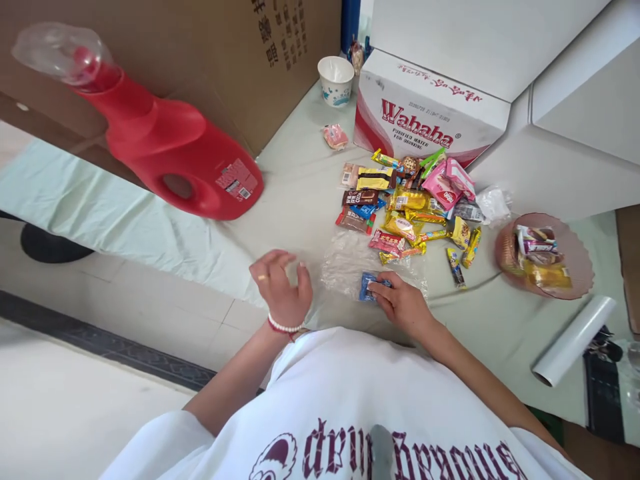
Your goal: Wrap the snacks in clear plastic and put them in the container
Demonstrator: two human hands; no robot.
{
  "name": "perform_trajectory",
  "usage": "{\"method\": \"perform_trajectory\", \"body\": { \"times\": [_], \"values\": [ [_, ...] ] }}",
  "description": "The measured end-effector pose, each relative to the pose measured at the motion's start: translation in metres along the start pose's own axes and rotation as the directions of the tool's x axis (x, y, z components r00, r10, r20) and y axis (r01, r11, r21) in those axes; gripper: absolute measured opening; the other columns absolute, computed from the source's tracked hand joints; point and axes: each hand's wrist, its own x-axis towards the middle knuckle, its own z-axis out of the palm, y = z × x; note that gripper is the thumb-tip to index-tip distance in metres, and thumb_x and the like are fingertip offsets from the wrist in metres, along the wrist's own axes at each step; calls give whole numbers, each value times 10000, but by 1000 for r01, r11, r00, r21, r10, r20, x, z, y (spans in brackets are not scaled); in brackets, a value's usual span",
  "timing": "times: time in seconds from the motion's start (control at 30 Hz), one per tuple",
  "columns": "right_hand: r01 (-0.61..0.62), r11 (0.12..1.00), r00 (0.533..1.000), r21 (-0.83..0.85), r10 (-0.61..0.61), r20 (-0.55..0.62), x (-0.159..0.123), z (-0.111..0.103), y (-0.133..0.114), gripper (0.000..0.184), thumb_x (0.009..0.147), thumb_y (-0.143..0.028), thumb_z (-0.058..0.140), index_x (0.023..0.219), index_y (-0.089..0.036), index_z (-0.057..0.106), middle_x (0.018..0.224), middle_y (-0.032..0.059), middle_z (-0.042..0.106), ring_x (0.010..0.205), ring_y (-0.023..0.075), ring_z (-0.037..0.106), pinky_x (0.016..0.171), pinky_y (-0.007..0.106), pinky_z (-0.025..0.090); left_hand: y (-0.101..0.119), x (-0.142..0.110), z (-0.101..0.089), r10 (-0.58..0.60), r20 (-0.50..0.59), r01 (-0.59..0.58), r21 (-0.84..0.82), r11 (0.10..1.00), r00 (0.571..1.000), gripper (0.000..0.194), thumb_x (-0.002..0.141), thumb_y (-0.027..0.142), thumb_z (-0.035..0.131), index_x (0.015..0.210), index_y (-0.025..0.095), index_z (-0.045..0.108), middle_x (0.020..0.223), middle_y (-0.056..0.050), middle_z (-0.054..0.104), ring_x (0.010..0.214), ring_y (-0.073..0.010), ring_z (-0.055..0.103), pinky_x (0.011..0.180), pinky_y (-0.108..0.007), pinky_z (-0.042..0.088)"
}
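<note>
My right hand [400, 303] pinches a small blue-wrapped snack [367, 287] that lies inside a clear plastic bag [350, 267] on the pale green table. My left hand [281, 283] hovers at the bag's left edge, fingers curled and bunched, seemingly gripping the plastic. A pile of several colourful wrapped snacks [410, 207] lies just beyond the bag.
A red detergent jug [175, 153] lies on its side at the left. A Wahaha carton [425, 110] and a paper cup [336, 80] stand at the back. A pink bowl [575, 260] holding snacks and a white roll [575, 340] sit at the right. A lone pink snack [335, 137] lies apart.
</note>
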Motion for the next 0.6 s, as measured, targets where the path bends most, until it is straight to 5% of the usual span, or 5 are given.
{"method": "perform_trajectory", "body": {
  "times": [0.1, 0.2, 0.37, 0.5, 0.6],
  "values": [
    [-13, 998, 1000, 68, 13, 1, 1, -2, 0, 311, 995, -244, 540, 1238, -273, 732, 1277, 104, 662, 957, 217, 706, 802, 335, 571, 33, -7, -6, 529, 215, -433, -368, 823, 821, 323, 893, 109, 541, 1153, 261, 658, 1082, -61, 731, 1033, -188, 659, 930, -357, 515],
    [-25, 982, 999, 189, 29, -16, 2, -4, 5, 447, 940, -200, 578, 1385, -232, 618, 1294, 120, 657, 1082, 249, 677, 886, 374, 565, 54, -21, 18, 680, 391, -456, -525, 718, 621, 356, 951, 124, 471, 1239, 222, 658, 1179, -97, 746, 1096, -191, 676, 934, -343, 547],
    [-39, 956, 999, 290, 40, 2, 18, -24, 25, 352, 913, -179, 550, 1239, -177, 682, 1130, 99, 721, 955, 228, 673, 885, 370, 547, 47, -40, 58, 594, 554, -405, -436, 804, 583, 340, 1016, 166, 433, 1257, 194, 671, 1209, -99, 751, 1084, -200, 689, 906, -362, 569],
    [-171, 984, 968, -59, 157, -196, 52, -41, 30, 385, 988, -245, 480, 1316, -152, 659, 1199, 154, 692, 1138, 312, 573, 1011, 453, 454, 42, -42, 59, 585, 630, -441, -393, 807, 510, 348, 1021, 203, 451, 1291, 216, 670, 1259, -100, 737, 1110, -214, 676, 906, -388, 552],
    [-252, 938, 965, -238, 227, -128, 81, -44, 31, 406, 947, -352, 611, 1297, -158, 685, 1195, 179, 681, 1149, 352, 533, 952, 438, 446, 45, -41, 57, 576, 641, -456, -368, 810, 507, 355, 1027, 217, 432, 1282, 208, 679, 1252, -106, 741, 1077, -223, 677, 859, -394, 542]
  ]
}}
